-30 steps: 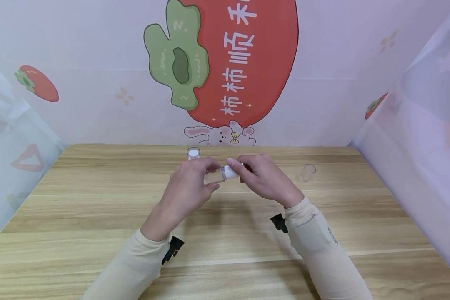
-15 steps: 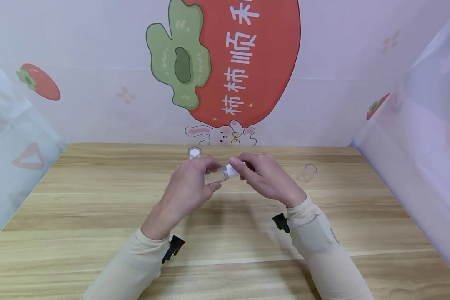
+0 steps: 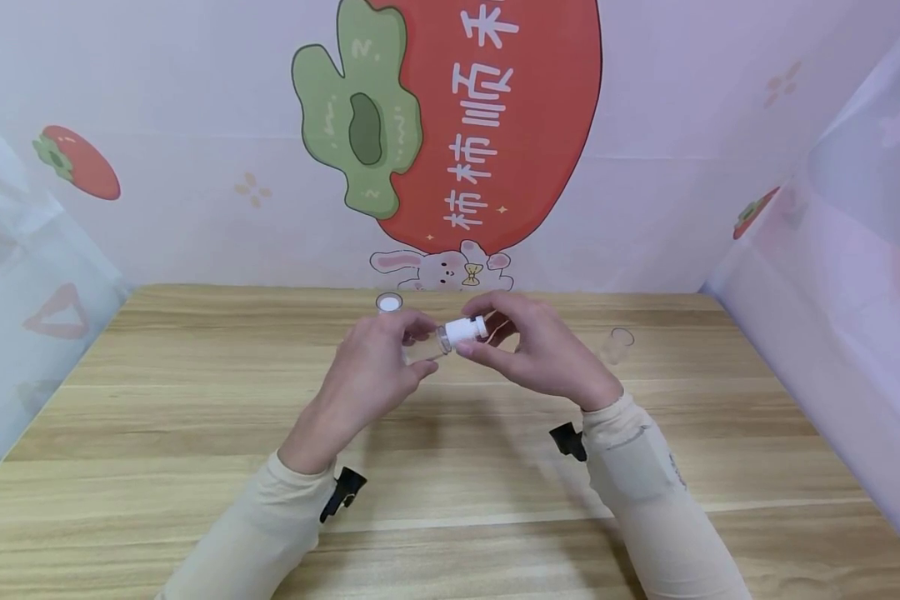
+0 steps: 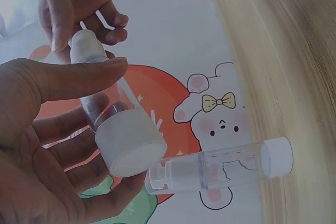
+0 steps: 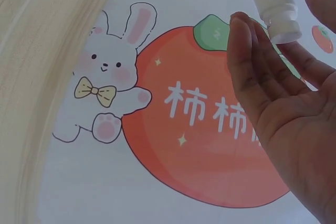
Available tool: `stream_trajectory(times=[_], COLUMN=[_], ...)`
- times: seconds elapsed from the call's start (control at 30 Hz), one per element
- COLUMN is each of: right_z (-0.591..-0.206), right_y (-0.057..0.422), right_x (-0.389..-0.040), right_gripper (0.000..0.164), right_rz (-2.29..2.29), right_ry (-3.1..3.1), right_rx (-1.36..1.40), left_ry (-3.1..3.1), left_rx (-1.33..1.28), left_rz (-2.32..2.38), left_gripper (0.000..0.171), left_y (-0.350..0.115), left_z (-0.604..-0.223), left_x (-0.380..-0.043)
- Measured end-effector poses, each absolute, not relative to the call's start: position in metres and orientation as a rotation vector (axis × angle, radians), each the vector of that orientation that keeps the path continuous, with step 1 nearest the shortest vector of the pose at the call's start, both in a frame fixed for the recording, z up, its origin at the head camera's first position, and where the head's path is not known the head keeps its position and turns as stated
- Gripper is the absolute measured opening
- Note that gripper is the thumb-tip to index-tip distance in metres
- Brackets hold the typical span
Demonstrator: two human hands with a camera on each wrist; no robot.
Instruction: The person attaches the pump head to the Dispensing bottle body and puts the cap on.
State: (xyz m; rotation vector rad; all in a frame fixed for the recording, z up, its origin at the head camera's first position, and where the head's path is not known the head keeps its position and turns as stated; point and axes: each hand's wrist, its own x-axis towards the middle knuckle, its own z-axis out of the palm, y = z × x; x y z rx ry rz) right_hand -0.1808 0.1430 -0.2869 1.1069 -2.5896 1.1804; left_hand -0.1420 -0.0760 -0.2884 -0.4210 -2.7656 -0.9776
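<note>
My left hand (image 3: 367,367) holds a clear pump bottle (image 4: 128,142) on its side above the table, fingers and thumb round the body. The bottle has a white base, seen in the left wrist view. Its white pump top (image 3: 462,330) points right, toward my right hand (image 3: 540,352). That hand's fingers and thumb are spread around the pump top. In the right wrist view the fingers (image 5: 262,61) stand apart from the white pump (image 5: 278,9), slightly bent; whether the thumb touches it in the head view is hard to tell.
A second pump bottle (image 4: 231,166) with a clear cap and white base stands at the table's back edge, behind my left hand. A clear cap (image 3: 618,345) stands on the wooden table (image 3: 450,533) to the right. A printed cloth (image 3: 645,208) backs the table.
My right hand has loosened from the pump top and its fingers have spread, so more of the white pump shows. The left hand keeps its hold, with the bottle barely shifted.
</note>
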Motion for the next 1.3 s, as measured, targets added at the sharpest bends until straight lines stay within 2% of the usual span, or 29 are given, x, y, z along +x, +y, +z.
stream_trajectory(times=[0.13, 0.9, 1.3], right_z=[-0.2887, -0.2891, -0.2902], right_y=[0.143, 0.1428, 0.1416], right_x=[-0.1821, -0.1821, -0.1831], right_gripper=[0.036, 0.035, 0.025], right_rz=[1.184, 1.175, 1.152], right_ry=[-2.533, -2.463, -2.502], right_rx=[1.177, 1.238, 1.234], left_ry=[-2.756, -2.766, -2.762], left_rx=[-0.429, -0.55, -0.506], left_rz=[-0.982, -1.046, -0.972], left_gripper=[0.042, 0.04, 0.041], left_y=[-0.0774, -0.0825, -0.079], left_z=[-0.2881, -0.2859, -0.2868], left_x=[-0.1425, -0.1444, -0.1418])
